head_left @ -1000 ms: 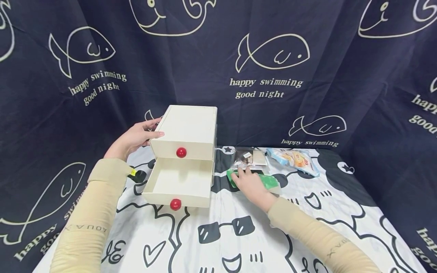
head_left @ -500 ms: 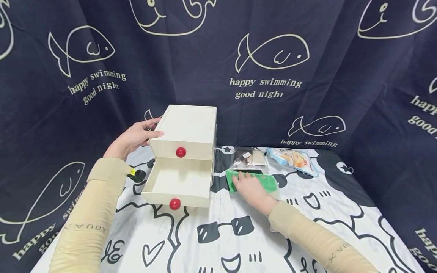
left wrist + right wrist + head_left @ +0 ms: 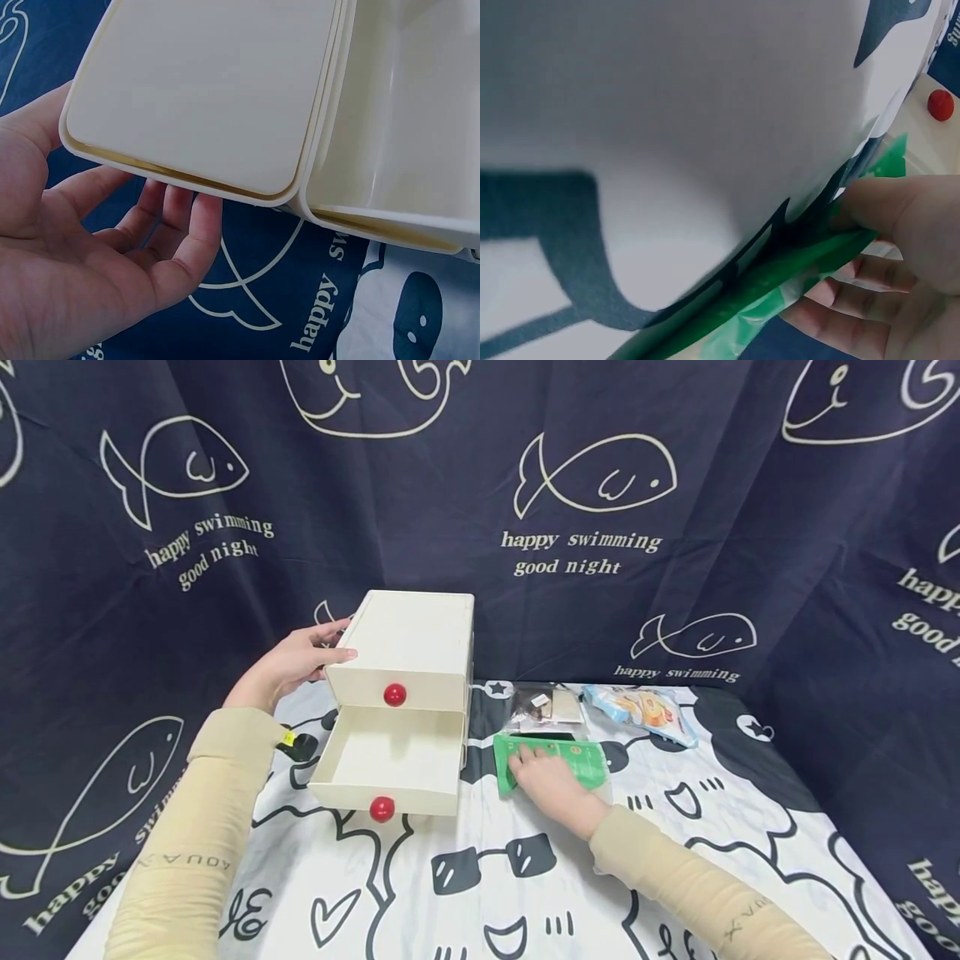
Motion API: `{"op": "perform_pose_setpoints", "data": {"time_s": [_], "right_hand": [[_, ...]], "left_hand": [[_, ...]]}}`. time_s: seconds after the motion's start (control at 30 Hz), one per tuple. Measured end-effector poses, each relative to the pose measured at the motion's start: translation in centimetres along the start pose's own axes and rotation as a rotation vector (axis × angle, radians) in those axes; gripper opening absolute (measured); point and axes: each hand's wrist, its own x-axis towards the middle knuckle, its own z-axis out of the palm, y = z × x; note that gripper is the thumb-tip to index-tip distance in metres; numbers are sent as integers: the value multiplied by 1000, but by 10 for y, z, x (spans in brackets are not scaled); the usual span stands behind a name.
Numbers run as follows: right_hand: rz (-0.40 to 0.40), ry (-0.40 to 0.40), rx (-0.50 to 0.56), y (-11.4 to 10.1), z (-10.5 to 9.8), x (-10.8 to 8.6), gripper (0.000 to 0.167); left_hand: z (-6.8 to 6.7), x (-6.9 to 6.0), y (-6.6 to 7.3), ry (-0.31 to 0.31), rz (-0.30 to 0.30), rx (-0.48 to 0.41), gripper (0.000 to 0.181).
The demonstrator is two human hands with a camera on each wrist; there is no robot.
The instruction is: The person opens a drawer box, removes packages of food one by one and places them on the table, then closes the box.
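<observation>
Right hand [image 3: 553, 787]: thumb and fingers pinched the green bag [image 3: 588, 760] from opposite faces, probably because so floppy a wrapper needs holding from both. The bag lay right of the white box [image 3: 412, 631]. Left hand [image 3: 292, 662]: fingers loosely extended against the box's left side, thumb on top, apparently for steadiness; its lower drawer [image 3: 337, 795] stood out nearward. A clear bag [image 3: 525, 718] and blue snack bag [image 3: 647, 710] lay farther back.

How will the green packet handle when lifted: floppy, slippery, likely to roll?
The green packet is probably floppy: it bends where the right hand pinches it. It may be somewhat slippery, since its surface looks shiny in the right wrist view. Rolling seems unlikely, given its flattish pouch shape.
</observation>
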Motion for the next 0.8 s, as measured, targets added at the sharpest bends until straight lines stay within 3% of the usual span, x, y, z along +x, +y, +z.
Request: {"op": "perform_pose_setpoints", "data": {"time_s": [0.17,0.27,0.57,0.8], "right_hand": [[-5,-35,21,-2,-1,-1,14],[10,-65,52,-2,-2,-2,15],[51,-191,179,3,-3,-1,42],[56,-266,225,8,-11,3,46]], "left_hand": [[4,-12,13,-9,1,-2,71],[4,-13,14,-8,-1,4,71],[1,1,1,0,5,10,74],[-1,9,-13,23,-3,13,78]]}}
